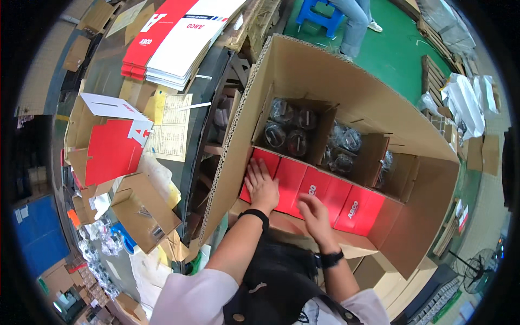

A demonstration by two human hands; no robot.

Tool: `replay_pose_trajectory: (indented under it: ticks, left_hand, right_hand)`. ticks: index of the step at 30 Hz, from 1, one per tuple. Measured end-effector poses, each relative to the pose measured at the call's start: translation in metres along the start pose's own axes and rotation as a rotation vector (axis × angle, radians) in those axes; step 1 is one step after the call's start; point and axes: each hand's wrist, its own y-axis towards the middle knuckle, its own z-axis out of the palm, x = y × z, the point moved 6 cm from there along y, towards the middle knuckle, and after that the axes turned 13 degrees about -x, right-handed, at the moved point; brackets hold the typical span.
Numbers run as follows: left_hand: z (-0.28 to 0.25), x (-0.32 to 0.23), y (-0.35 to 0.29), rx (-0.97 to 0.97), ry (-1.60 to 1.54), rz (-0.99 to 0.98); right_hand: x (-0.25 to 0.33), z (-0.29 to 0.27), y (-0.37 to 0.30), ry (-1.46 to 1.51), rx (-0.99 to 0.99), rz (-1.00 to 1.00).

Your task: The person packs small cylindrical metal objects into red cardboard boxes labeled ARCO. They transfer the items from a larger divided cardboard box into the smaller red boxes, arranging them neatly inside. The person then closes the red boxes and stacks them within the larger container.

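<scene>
– One point first: where is the row of red boxes lying?
– It is lying along the near side of the large carton, directly ahead of my body. Cardboard dividers with clear-wrapped items are standing just beyond it.

– How is its long axis running?
– The row is running from left to right, its right end slanting toward me. The visible faces of the single boxes are pointing the other way, longer from near to far.

– Which hand is nearer?
– My left hand is covering part of the left end, at the leftmost box. My right hand is standing over the near edge, about mid-row, so it is lying closer to the rightmost box. I am judging that any next contact is depending on that split of ends.

– State the pose of each.
– The left is lying palm down, fingers straight and reaching away from me across the red faces; it is pinching nothing. The right is hanging with fingers loosely bent and thumb apart, and no object is showing between them. Whether its fingertips are touching red card, I cannot tell.
</scene>
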Motion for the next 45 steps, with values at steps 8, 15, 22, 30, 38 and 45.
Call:
replay_pose_trajectory:
  ticks: [8,15,22,30,38,45]
  left_hand:
    - [-0.005,-0.007,0.007,0.440,0.193,0.333]
    - [-0.080,-0.022,0.035,-0.052,-0.257,0.085]
    - [-0.036,-0.073,0.091,0.017,0.006,0.253]
    - [0.019,-0.086,0.147,-0.134,-0.173,0.312]
    - [-0.006,-0.097,0.143,-0.211,-0.423,0.341]
    - [-0.009,-0.094,0.138,-0.260,-0.551,0.314]
  right_hand:
    - [0.139,0.054,-0.003,-0.681,-0.221,-0.867]
    - [0.050,0.104,0.181,-0.894,0.059,-0.325]
    - [0.068,0.066,0.207,-0.396,-0.049,-0.485]
    - [0.181,0.065,0.176,-1.199,-0.331,-1.081]
    - [0.112,0.093,0.219,-0.878,-0.133,-0.705]
    - [0.064,0.076,0.238,-0.976,0.082,-0.680]
